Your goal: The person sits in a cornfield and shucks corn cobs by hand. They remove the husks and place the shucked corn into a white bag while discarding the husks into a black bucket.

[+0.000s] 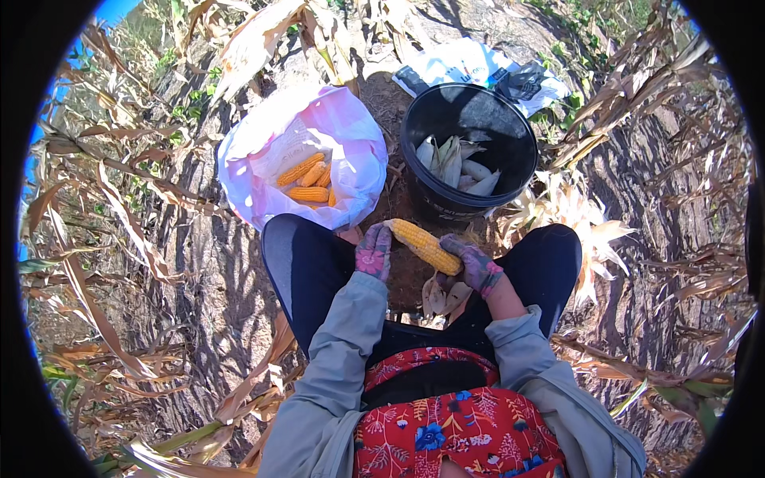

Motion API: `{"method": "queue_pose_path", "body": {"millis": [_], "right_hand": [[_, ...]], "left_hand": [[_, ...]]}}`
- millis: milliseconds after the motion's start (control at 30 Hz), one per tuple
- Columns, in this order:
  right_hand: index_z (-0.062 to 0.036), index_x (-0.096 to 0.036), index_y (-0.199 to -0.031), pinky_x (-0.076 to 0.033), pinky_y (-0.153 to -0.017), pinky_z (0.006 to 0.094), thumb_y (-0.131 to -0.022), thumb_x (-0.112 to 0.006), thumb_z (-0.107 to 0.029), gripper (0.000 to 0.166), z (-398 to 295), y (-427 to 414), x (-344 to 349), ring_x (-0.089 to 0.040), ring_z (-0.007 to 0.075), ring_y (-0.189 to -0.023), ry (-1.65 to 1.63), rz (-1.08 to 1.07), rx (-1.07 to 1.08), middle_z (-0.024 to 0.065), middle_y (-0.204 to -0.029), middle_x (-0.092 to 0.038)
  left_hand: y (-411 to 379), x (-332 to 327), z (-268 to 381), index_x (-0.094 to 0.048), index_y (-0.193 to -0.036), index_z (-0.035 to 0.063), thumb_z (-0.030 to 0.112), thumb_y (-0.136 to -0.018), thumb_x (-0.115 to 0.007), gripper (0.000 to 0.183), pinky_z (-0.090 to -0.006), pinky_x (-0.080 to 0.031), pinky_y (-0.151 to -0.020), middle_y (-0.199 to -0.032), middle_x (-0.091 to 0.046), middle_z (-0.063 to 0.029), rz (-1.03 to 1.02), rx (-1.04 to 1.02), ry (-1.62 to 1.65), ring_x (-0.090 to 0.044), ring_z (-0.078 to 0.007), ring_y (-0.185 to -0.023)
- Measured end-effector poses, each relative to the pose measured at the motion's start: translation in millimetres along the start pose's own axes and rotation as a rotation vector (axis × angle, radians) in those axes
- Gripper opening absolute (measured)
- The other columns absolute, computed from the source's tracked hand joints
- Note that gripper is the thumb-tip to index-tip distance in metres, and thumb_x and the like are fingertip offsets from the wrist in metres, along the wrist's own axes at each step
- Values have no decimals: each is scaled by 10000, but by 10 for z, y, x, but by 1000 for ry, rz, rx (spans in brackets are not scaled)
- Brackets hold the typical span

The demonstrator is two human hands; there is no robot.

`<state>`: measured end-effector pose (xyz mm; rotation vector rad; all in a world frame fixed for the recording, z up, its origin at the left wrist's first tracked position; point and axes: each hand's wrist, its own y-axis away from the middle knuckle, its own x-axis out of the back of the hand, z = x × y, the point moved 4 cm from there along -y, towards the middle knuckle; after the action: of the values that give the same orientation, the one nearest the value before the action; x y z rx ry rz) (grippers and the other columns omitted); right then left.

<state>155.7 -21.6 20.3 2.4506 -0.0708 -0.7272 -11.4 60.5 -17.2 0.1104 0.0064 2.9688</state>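
Between my knees, a husked yellow ear of corn (423, 245) is held in both gloved hands. My left hand (374, 250), in a floral glove, grips its upper left end. At the lower right end, my right hand (472, 262) closes around the cob, with pale husk leaves (443, 297) hanging just below. Ahead on the left, an open white woven sack (361, 140) has several bare yellow ears (308, 179) inside. A black plastic bucket (442, 200) stands ahead on the right, with several ears still in pale husks (452, 164) at its bottom.
Stripped husks (583, 230) are heaped right of the bucket. Behind it lies a white printed plastic bag (463, 63) with writing. Dry corn stalks (128, 164) and leaves line both sides over bare, ridged soil (206, 316).
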Motion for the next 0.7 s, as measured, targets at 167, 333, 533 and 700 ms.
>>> {"method": "queue_pose_path", "body": {"millis": [167,333,533,700], "right_hand": [[-21,-501,-915,-445,-485,261,-846,-416,-354,351,38,-105,160,-556,177,-541,300,17,-32,91,-701,-558],[-37,-519,-867,-435,-466,248,-848,-390,-383,370,135,-186,207,-543,156,-510,76,94,-49,67,-632,-553],[-58,-516,-861,-423,-425,258,-842,-399,-385,348,67,-152,205,-532,166,-492,-67,119,-44,71,-623,-546],[-60,-513,-860,-414,-410,260,-839,-403,-384,342,58,-149,200,-533,169,-493,-69,68,-37,79,-622,-543]], "left_hand": [[29,47,90,-548,-928,39,243,-828,-467,241,-321,-446,-703,-858,-586,-122,7,-159,-505,-571,-252,-785],[78,-62,221,-564,-904,55,251,-800,-486,235,-346,-450,-701,-822,-584,-120,-99,-211,-850,-571,-270,-769],[75,-112,-36,-513,-1001,53,234,-776,-538,290,-330,-424,-775,-912,-565,-123,-337,-17,-916,-551,-256,-855],[71,-122,-62,-459,-1102,27,194,-758,-582,402,-311,-380,-854,-1026,-518,-113,-125,-128,-417,-501,-226,-966]]}}
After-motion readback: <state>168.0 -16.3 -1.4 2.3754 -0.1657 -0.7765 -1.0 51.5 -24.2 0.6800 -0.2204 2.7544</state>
